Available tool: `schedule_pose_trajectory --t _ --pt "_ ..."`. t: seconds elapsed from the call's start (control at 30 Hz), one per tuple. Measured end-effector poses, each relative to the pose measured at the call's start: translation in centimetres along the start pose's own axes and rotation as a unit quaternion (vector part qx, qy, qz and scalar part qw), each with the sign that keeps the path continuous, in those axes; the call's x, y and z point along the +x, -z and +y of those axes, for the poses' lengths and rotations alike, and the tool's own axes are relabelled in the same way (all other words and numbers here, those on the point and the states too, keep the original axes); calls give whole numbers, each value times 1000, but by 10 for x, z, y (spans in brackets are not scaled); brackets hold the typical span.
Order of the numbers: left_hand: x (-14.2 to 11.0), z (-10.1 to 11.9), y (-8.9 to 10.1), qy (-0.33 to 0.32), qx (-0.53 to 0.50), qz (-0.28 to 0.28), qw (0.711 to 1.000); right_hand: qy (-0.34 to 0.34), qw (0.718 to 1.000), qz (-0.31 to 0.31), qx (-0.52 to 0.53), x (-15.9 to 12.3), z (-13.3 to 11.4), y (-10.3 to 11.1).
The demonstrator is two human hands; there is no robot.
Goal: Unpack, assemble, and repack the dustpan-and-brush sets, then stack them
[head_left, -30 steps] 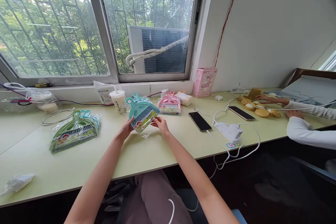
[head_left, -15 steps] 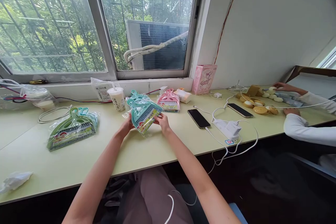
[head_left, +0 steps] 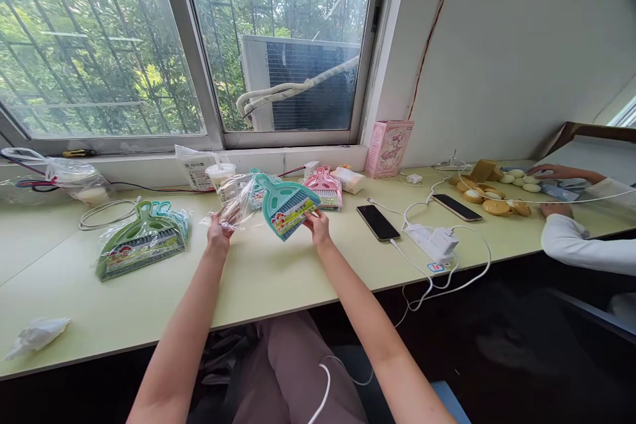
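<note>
My right hand (head_left: 318, 226) grips the lower right corner of a teal dustpan and brush set (head_left: 287, 207), tilted above the table, its printed label facing me. Apart from it, my left hand (head_left: 218, 233) is closed on a crumpled clear plastic bag (head_left: 237, 197). Behind the held set, another teal dustpan set (head_left: 257, 197) partly shows, and a pink dustpan set (head_left: 323, 187) lies by the wall. Off to the left are green dustpan sets (head_left: 144, 242) in clear wrapping, with a teal one partly hidden behind.
A drink cup (head_left: 220, 174) stands behind the bag. To the right are two phones (head_left: 377, 222), a white power strip (head_left: 430, 244) with cables, and a pink box (head_left: 389, 149). A co-worker's hands (head_left: 556, 209) are among yellow and cream pieces. Crumpled tissue (head_left: 38, 336) lies front left.
The teal dustpan set has come out of its clear bag. My left hand moved left with the bag, while my right hand shifted slightly right with the set.
</note>
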State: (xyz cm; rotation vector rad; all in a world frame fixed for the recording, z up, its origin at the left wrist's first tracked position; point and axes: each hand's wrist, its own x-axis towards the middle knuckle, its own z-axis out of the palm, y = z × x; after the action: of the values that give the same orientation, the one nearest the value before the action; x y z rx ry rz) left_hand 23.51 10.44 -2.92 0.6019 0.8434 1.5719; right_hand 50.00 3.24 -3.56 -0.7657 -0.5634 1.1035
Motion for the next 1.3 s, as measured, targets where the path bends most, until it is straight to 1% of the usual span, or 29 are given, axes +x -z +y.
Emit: schedule_pose_trajectory --t 0.17,0.23,0.3,0.37,0.4,0.43,0.47,0.53,0.57,0.6,0.63,0.67,0.7,0.73,0.77,0.8,0.83,0.87,0.93,0.97,1.0,1.03,1.07,1.1,1.13,1.23,1.3 --pt "-4 -1 -1 -3 54 3 999 36 993 105 44 7 -5 8" --pt "-5 0 1 -2 81 4 997 35 986 144 71 10 -7 13" --pt "-6 0 1 9 139 9 990 24 980 169 99 14 -8 16" --pt "-8 -2 0 17 232 15 972 15 978 173 112 16 -7 18" --pt "-9 -2 -2 7 291 27 956 14 980 165 111 16 -6 18" --pt "-12 -3 -3 -20 355 50 933 17 983 150 108 16 -6 18" --pt "-16 -3 -5 -67 416 80 903 20 986 130 104 15 -5 16" --pt "-26 -3 -11 -204 501 136 830 26 991 79 101 11 -5 12" --pt "-32 -3 -15 -271 514 140 802 26 993 51 100 9 -5 10" --pt "-38 -4 -19 -323 503 122 792 25 995 23 98 6 -5 7" --pt "-44 -5 -24 -350 470 80 807 22 996 -3 91 3 -5 5" --pt "-50 -7 -29 -344 419 20 840 18 996 -26 80 1 -5 3" --pt "-56 -9 -35 -305 358 -50 881 13 997 -46 64 -1 -4 1" --pt "-60 -13 -40 -242 295 -116 917 8 997 -63 44 -3 -3 0" --pt "-63 -18 -45 -169 243 -166 941 2 997 -75 21 -3 -1 -2" --pt "-64 -22 -48 -104 210 -198 952 -5 997 -82 -3 -4 1 -3" --pt "-65 -27 -50 -57 195 -213 956 -12 996 -83 -25 -3 2 -4" --pt "-64 -30 -51 -33 192 -211 958 -23 995 -81 -49 -2 4 -5" --pt "-59 -34 -50 -40 193 -184 963 -33 992 -57 -106 1 4 -4" --pt "-56 -34 -48 -53 189 -168 966 -24 988 -29 -150 2 2 -2" --pt "-52 -33 -46 -66 179 -153 970 -1 979 12 -205 4 0 1" --pt "-50 -31 -45 -73 164 -139 974 31 960 63 -269 5 -4 5" --pt "-48 -27 -44 -72 145 -127 979 65 933 116 -336 7 -8 10" --pt "-46 -24 -43 -65 123 -115 983 96 898 158 -400 7 -12 15" --pt "-46 -20 -43 -55 99 -106 988 116 863 177 -459 8 -15 21" --pt "-48 -12 -45 -21 40 -91 995 145 776 162 -593 8 -17 36" --pt "-50 -11 -47 -6 29 -96 995 163 735 173 -635 8 -15 40"
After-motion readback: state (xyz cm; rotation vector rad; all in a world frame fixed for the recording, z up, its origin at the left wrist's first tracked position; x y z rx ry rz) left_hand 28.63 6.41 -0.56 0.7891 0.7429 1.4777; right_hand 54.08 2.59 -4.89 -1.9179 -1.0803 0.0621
